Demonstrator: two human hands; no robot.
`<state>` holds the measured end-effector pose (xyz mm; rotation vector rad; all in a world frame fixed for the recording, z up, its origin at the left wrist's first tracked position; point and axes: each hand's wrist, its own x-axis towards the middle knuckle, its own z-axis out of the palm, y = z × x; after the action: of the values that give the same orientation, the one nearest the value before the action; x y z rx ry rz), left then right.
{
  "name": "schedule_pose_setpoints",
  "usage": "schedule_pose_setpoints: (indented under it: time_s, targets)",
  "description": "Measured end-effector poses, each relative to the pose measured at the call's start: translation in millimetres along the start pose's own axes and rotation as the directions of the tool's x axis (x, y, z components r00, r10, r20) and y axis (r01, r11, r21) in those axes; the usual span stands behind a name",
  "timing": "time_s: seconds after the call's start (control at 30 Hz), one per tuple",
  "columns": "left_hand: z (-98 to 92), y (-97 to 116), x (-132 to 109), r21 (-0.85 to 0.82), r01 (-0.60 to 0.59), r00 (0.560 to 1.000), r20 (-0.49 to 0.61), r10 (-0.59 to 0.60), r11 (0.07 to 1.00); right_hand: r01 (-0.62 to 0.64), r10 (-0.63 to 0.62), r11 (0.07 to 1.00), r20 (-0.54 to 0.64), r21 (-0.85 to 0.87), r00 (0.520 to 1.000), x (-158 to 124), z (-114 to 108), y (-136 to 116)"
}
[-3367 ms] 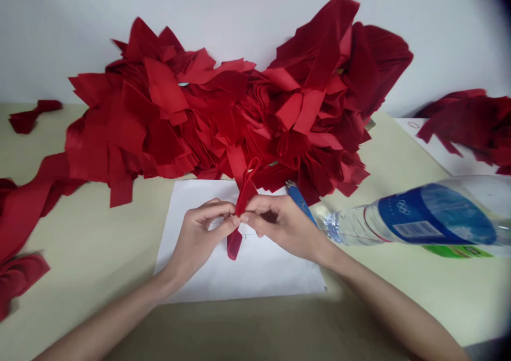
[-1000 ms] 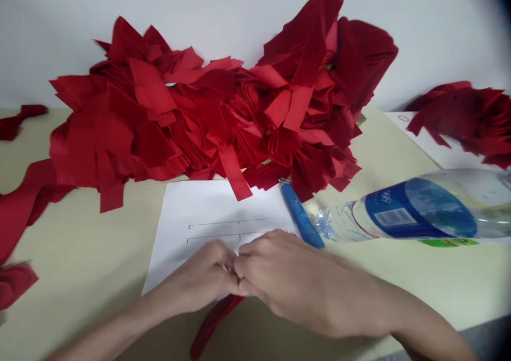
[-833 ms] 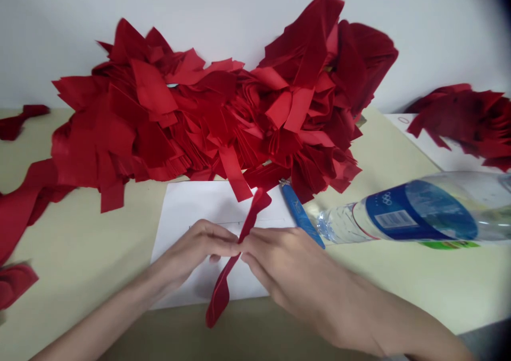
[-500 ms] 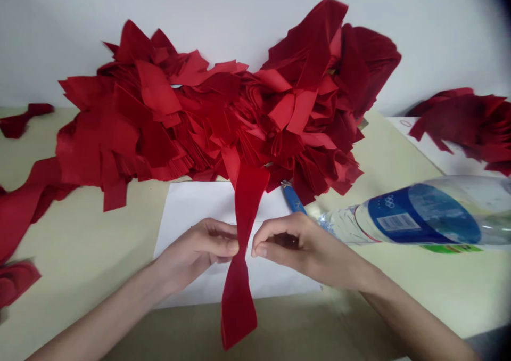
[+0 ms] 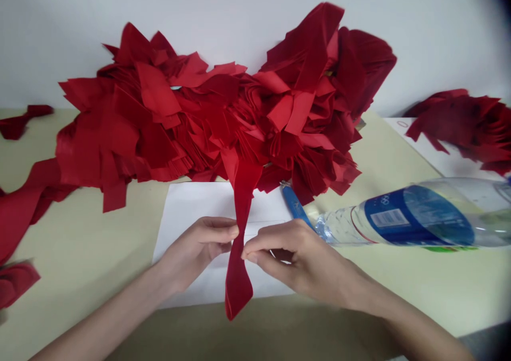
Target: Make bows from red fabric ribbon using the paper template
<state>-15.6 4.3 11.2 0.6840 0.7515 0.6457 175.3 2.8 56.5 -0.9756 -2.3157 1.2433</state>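
Ideally, the red strip (image 5: 238,276) pinched by the left hand (image 5: 195,246) should be steadied just beyond the right hand (image 5: 303,254), its fingertips together.

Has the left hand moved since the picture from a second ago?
Yes: judged against the white sheet, the left hand has moved forward, toward the red pile; a second ago it was over the sheet's near part.

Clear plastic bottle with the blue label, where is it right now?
In the head view, the bottle is at the right, beyond the right hand, its left end close to the blue-handled tool, below the smaller red heap.
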Motion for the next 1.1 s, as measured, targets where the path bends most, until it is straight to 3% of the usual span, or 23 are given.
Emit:
schedule_pose_setpoints:
  time_s: [0.1,0.2,0.3,0.37,0.4,0.47,0.53,0.63,0.7,0.77,0.83,0.9,1.0,1.1]
  targets:
    - [-4.4,4,-2,0.006,0.029,1.000,0.008,-0.029,1.000,-0.077,0.076,0.997,0.019,0.025,0.997,2,-8,5]
    - [-5.3,10,-5,0.079,0.058,0.994,0.087,-0.065,0.995,-0.156,0.143,0.979,0.107,0.132,0.984,6,-22,13]
    - [1.8,9,-9,0.285,0.162,0.948,0.220,-0.229,0.945,-0.137,0.071,0.970,0.306,0.201,0.949,11,-30,17]
    - [8.5,3,-11,0.474,0.202,0.919,0.210,-0.333,0.857,-0.098,0.040,0.987,0.396,0.127,0.917,12,-28,13]
    - [11.4,-1,-12,0.548,0.198,0.926,0.168,-0.339,0.813,-0.075,0.047,0.996,0.406,0.053,0.913,12,-25,9]
    - [14.7,-7,-11,0.642,0.163,0.967,0.044,-0.249,0.749,-0.039,0.086,0.989,0.334,-0.144,0.939,9,-15,0]
    - [14.9,-10,-8,0.684,0.123,0.992,-0.093,-0.081,0.719,-0.014,0.096,0.922,0.195,-0.387,0.976,4,-3,-9]
    - [12.2,-9,-2,0.691,0.067,0.962,-0.237,0.137,0.719,0.020,-0.032,0.718,-0.004,-0.696,0.999,-6,16,-16]
    - [10.8,-9,0,0.667,0.049,0.940,-0.282,0.190,0.744,0.020,-0.154,0.617,-0.096,-0.787,0.983,-11,27,-17]
    - [10.1,-8,1,0.633,0.039,0.932,-0.302,0.199,0.773,0.016,-0.241,0.579,-0.152,-0.815,0.959,-16,34,-16]
    - [9.1,-7,0,0.569,0.039,0.934,-0.314,0.173,0.821,0.033,-0.261,0.604,-0.159,-0.796,0.952,-18,36,-13]
    - [6.7,-4,-1,0.460,0.030,0.946,-0.301,0.124,0.887,0.024,-0.196,0.718,-0.169,-0.696,0.966,-18,32,-9]
    - [0.4,1,-1,0.230,0.011,0.981,-0.193,0.035,0.973,-0.080,0.000,0.922,-0.208,-0.378,0.978,-13,20,-1]
    - [-3.9,5,0,0.077,0.058,0.998,-0.019,-0.056,0.995,-0.184,0.176,0.982,-0.145,-0.042,0.974,-7,6,11]
